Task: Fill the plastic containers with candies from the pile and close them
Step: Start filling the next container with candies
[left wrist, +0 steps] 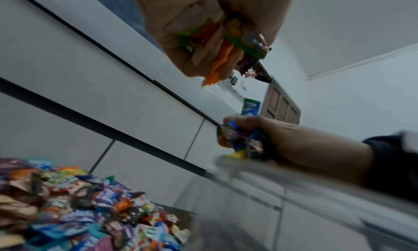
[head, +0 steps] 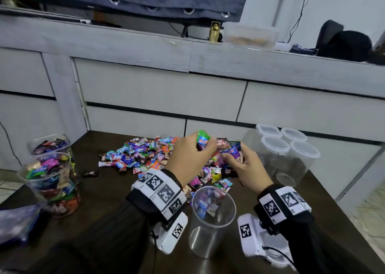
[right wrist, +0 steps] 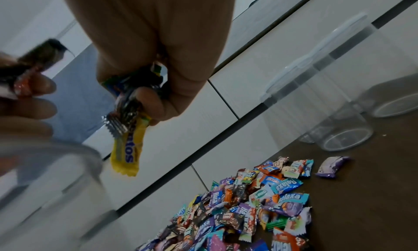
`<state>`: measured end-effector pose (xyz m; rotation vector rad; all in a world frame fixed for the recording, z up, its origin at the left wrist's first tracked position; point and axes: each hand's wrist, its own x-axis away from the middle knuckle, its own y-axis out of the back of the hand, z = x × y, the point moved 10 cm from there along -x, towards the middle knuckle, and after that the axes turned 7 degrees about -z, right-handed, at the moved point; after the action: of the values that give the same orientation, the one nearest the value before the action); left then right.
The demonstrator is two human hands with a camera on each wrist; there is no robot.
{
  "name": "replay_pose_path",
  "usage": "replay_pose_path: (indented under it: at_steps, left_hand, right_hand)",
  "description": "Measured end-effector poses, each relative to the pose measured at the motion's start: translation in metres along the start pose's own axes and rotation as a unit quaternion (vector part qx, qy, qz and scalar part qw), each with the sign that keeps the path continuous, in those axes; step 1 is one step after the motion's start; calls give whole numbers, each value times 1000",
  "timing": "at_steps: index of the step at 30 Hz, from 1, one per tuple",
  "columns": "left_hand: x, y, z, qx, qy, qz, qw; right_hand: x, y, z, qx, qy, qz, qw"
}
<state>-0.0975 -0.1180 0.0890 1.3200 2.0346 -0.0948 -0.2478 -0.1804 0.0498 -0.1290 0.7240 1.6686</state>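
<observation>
A pile of wrapped candies (head: pixel 143 157) lies on the dark table. My left hand (head: pixel 200 148) is raised over the pile's right part and grips a fistful of candies, a green one (head: pixel 202 137) sticking out on top. Close beside it my right hand (head: pixel 231 156) grips another bunch; the right wrist view shows a yellow candy (right wrist: pixel 127 147) dangling from that bunch. An open clear container (head: pixel 213 211) stands in front of both hands with a few candies at its bottom. Its rim (left wrist: pixel 294 179) shows blurred in the left wrist view.
Two candy-filled containers (head: pixel 52 182) stand at the table's left edge beside a plastic bag (head: pixel 16 223). Several empty lidded containers (head: pixel 291 148) stand at the back right. A lone dark candy (head: pixel 91 173) lies left of the pile. White drawer fronts (head: pixel 158 90) rise behind the table.
</observation>
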Motion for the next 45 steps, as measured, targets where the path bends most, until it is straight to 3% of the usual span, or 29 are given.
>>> replay_pose_path:
  at_steps: [8,12,23,33,45]
  left_hand:
    - [47,-38,-21,46,-56,38,997]
    - [57,-45,-16,53,-66,72,994]
    - [64,-52,-8,18,-78,138,987]
    - [68,-61,-9,-96,-120,197,968]
    - [71,-70,-7,-209,-158,291,920]
  right_hand:
    - [17,6,9,-50,-11,22,998]
    - [20,10,0,-104,-61,8,993]
    - [16,22,-6,-59,-43,-18,997]
    - [12,22,-17,-77,-64,-32,995]
    - [8,27,-15,-78,-64,-51,994]
